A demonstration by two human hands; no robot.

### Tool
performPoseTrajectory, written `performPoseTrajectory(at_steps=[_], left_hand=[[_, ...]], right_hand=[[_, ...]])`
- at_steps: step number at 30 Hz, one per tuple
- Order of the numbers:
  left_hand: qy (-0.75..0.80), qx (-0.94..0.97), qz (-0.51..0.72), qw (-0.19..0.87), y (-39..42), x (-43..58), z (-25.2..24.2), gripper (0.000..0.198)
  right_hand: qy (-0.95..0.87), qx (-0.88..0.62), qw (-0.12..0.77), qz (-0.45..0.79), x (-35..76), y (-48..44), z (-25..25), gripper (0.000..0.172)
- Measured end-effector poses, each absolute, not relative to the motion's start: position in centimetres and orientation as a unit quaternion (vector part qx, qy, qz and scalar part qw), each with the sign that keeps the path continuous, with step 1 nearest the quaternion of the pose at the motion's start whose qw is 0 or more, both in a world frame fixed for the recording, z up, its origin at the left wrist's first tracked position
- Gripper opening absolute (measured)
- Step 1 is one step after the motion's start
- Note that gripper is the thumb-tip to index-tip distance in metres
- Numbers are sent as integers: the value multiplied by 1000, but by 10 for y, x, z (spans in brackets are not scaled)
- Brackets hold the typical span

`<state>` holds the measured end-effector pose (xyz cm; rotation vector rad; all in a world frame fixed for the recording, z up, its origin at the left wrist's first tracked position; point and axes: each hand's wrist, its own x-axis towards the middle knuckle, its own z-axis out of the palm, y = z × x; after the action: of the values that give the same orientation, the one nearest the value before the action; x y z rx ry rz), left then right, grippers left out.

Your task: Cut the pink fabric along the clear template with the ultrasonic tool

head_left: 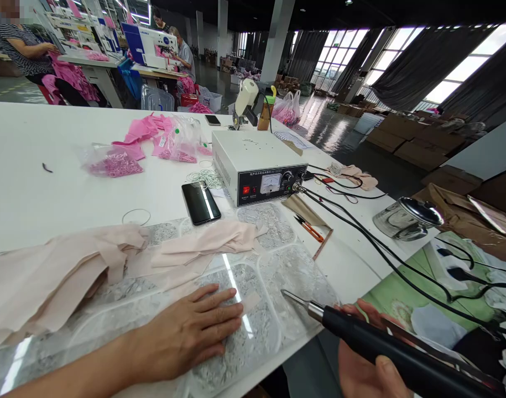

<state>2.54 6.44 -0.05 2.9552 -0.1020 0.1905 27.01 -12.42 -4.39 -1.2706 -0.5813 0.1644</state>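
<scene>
My left hand point(184, 334) lies flat on a grey marbled mat point(277, 265), fingers stretched out. A small pale fabric piece point(251, 301) shows beside its fingertips. My right hand point(354, 362) is wrapped round a black ultrasonic welding pen point(360, 331), whose pointed metal tip hovers over or touches the mat's right part; I cannot tell which. A thin metal strip-like thing runs along the pen, its kind unclear. Pale pink fabric strips point(207, 243) are spread above my left hand, and a larger pile of pale pink fabric point(57, 271) sits at the left.
Behind the mat stand a phone point(201, 203) and a white control box point(256, 152) with cables trailing right. Orange thread snips point(309, 228) and a lidded glass mug point(406, 218) are on the right. Pink bagged pieces point(115, 161) lie farther back; people sew beyond the table.
</scene>
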Motion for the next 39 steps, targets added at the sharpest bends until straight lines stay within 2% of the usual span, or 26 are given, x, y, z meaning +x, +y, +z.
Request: performPoseTrajectory(at_steps=[3, 6, 10, 14, 21, 34, 39], left_hand=[[-34, 992, 71, 101, 64, 25, -1, 40], [-32, 988, 88, 123, 64, 25, -2, 41], [-29, 985, 95, 138, 63, 24, -5, 42], [-28, 985, 103, 138, 62, 24, -7, 39], [-27, 985, 101, 139, 63, 23, -8, 43], [-28, 987, 89, 132, 63, 23, -9, 41], [-30, 988, 84, 122, 63, 23, -9, 40]], right_hand=[[-208, -487, 843, 95, 271, -105, -33, 21], [-216, -447, 864, 84, 273, -87, -18, 22], [-242, -450, 853, 109, 269, -71, -1, 25], [-285, -435, 843, 137, 261, -61, 9, 20], [-349, -444, 811, 156, 256, -54, 10, 15], [-364, -448, 802, 154, 254, -52, 11, 13], [-386, -500, 760, 155, 258, -56, 12, 8]])
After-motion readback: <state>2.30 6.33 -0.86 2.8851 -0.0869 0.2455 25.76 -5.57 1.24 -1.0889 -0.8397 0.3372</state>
